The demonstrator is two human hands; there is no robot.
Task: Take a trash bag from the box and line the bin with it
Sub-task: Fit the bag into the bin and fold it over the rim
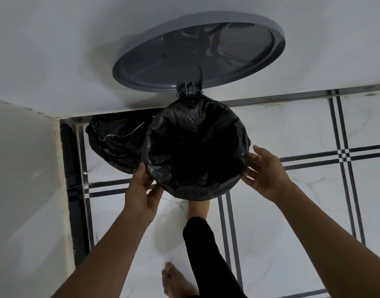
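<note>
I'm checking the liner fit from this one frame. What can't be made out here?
- Bin body and pedal: head view, hidden under the black liner and the raised foot.
- Liner bottom: too dark.
- Second black bag contents: opaque plastic.
- Left hand and right hand fingertips at the rim: partly behind plastic.
- Bag box: out of frame.

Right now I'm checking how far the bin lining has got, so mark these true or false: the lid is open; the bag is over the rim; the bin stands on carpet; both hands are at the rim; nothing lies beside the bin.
1. The lid is open. True.
2. The black bag is folded over the bin's rim. True.
3. The bin stands on carpet. False: the floor is pale tile with dark stripes.
4. The left hand and right hand are at the rim. True.
5. Nothing lies beside the bin. False: another filled black bag sits beside it.
</note>
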